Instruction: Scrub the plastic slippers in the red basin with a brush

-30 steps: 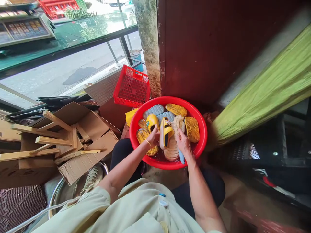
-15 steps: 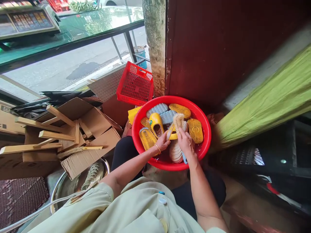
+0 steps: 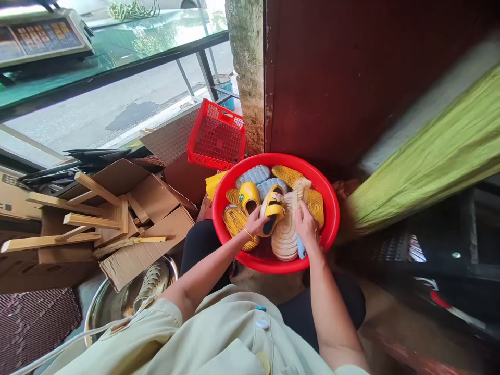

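My left hand [image 3: 257, 222] is closed on a yellow sandal [image 3: 273, 207] with a dark insole, its opening and straps turned up toward me. In my right hand [image 3: 307, 224] is a scrub brush [image 3: 301, 188], gripped by its light blue handle with the pale bristles at the far end. Brush and sandal are apart. Both hands are over a red basin [image 3: 334, 229] holding several shoes. Among them are a yellow clog [image 3: 249, 197], a cream sole [image 3: 284, 242], grey-blue soles [image 3: 253, 176] and a yellow sole [image 3: 236, 225].
A red plastic crate [image 3: 216, 136] stands beyond the basin. To the left, an upturned wooden stool [image 3: 113, 213] lies on cardboard, above a metal bowl [image 3: 96, 302] with a pale sneaker [image 3: 150, 285]. Green cloth [image 3: 425, 156] hangs at right.
The left hand has turned the yellow sandal from lying low under the brush to facing up, slightly left. The right hand has moved the brush to the right, off the sandal.
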Tool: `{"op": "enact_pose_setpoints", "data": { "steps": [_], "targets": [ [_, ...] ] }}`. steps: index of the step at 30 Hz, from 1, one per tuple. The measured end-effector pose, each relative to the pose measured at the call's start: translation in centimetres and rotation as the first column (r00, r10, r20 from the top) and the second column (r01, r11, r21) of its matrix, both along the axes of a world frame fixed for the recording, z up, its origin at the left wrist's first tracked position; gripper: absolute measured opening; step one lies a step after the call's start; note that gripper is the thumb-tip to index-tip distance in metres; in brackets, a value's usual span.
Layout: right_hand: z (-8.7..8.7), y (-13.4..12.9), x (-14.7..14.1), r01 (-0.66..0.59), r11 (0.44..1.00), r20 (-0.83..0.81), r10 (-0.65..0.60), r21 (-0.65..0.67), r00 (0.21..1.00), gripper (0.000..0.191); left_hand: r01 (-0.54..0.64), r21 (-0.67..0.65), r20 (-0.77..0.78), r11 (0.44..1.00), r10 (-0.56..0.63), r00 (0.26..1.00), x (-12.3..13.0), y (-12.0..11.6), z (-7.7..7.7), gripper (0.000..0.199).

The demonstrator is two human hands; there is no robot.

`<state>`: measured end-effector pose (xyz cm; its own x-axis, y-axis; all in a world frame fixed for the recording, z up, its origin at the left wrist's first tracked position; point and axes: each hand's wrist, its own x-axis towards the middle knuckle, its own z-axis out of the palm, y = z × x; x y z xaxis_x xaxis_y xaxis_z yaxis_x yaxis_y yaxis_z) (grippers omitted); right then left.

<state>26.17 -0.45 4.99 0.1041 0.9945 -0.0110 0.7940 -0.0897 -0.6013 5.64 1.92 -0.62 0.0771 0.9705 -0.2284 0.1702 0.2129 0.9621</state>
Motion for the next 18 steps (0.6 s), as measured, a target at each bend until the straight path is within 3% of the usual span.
{"op": "enact_pose_setpoints", "data": {
  "steps": [3, 5, 8, 10, 14, 18],
  "targets": [
    [-0.3, -2.0, -0.6, -0.124, 0.989, -0.114, 0.132, 0.079, 0.985, 0.055, -0.133, -0.125, 0.288, 0.983, 0.165, 0.943, -0.4, 1.4, 0.8, 0.050],
    [-0.6, -3.7, -1.4, -0.258, 0.966, -0.159, 0.253, -0.012, 0.954, 0.050, -0.161, -0.201, 0.409, 0.966, 0.232, 0.882, -0.6, 2.2, 1.3, 0.052],
    [-1.3, -4.9, -2.8, -0.409, 0.889, -0.198, 0.371, -0.205, 0.907, 0.047, -0.113, -0.217, 0.497, 0.969, 0.210, 0.842, -0.4, 2.2, 1.8, 0.058],
    [-1.8, -4.4, -3.5, -0.356, 0.900, -0.167, 0.322, -0.252, 0.932, 0.048, -0.077, -0.177, 0.501, 0.981, 0.157, 0.851, 0.1, 1.2, 1.6, 0.063],
    [-2.4, -1.4, -4.2, -0.180, 0.965, -0.190, 0.143, -0.190, 0.971, 0.042, -0.023, -0.068, 0.429, 0.997, 0.050, 0.902, 0.9, -1.4, 0.6, 0.075],
    [-2.4, 0.5, -4.5, -0.179, 0.973, -0.266, 0.136, -0.144, 0.954, 0.041, -0.011, 0.008, 0.390, 1.000, 0.007, 0.921, 0.7, -2.0, -0.1, 0.078]
  ]
}}
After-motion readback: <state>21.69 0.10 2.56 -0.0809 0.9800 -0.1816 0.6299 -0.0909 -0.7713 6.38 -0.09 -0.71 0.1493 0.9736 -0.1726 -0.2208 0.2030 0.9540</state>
